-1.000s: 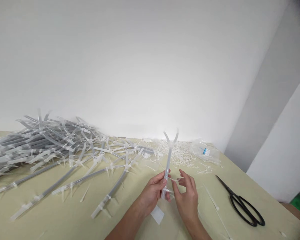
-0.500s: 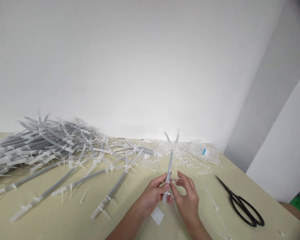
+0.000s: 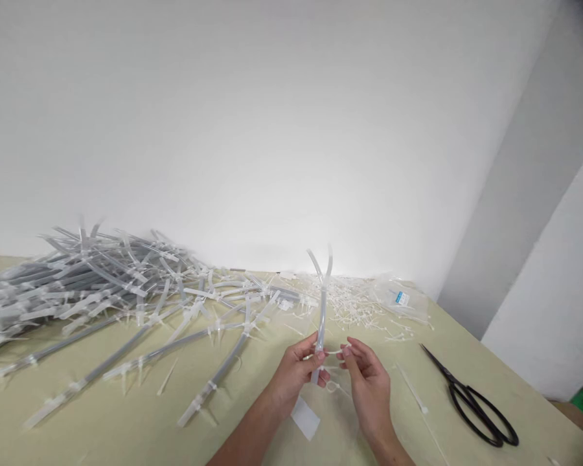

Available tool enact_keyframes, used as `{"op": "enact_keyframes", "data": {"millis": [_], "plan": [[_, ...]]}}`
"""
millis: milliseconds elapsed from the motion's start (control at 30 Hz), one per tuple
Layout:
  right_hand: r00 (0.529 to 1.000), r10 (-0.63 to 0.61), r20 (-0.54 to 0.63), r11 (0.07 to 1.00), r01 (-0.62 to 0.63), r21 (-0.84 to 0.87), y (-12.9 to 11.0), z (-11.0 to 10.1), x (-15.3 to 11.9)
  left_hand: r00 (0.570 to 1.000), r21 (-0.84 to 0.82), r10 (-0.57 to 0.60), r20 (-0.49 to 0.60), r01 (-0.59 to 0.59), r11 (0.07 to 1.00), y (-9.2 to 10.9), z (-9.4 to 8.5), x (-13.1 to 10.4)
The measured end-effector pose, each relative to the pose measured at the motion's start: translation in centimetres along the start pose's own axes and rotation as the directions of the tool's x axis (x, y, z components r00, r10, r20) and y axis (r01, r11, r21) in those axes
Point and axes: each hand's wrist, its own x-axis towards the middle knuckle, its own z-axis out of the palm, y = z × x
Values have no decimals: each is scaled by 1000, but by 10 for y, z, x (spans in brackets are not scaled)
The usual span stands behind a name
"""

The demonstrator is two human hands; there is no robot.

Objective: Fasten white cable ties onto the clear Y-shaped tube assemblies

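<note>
A clear tube with a forked top [image 3: 322, 310] stands nearly upright in my left hand [image 3: 294, 375], whose fingers and thumb are closed round its lower part. A thin white cable tie [image 3: 334, 352] runs sideways from the tube to my right hand [image 3: 369, 382], pinched between thumb and fingers there. Another looped tie [image 3: 333, 387] hangs by the tube's lower end. Beneath my hands, a small white piece [image 3: 305, 418] lies on the table.
A large heap of similar tubes [image 3: 92, 278] covers the left side. Loose white ties [image 3: 354, 304] lie scattered at the back, beside a clear bag with a blue label [image 3: 401, 298]. Black scissors [image 3: 471, 398] rest at the right on the table [image 3: 529, 395].
My right hand has drawn slightly away from the tube, with the tie now stretched between them. The tube and my left hand have shifted a little left.
</note>
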Motion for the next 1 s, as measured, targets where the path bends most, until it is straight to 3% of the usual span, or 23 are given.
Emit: {"op": "enact_keyframes", "data": {"millis": [500, 700, 1000], "plan": [[987, 160, -12, 974, -156, 164, 0, -1, 5, 997, 83, 41, -67, -36, 996, -5, -1, 3], [930, 349, 115, 834, -364, 414, 3, 1, 8, 994, 68, 72, -87, -66, 995, -7, -1, 5], [894, 421, 149, 754, -437, 490, 7, 1, 11, 981, 102, 150, -123, -138, 985, -9, 0, 8]]}}
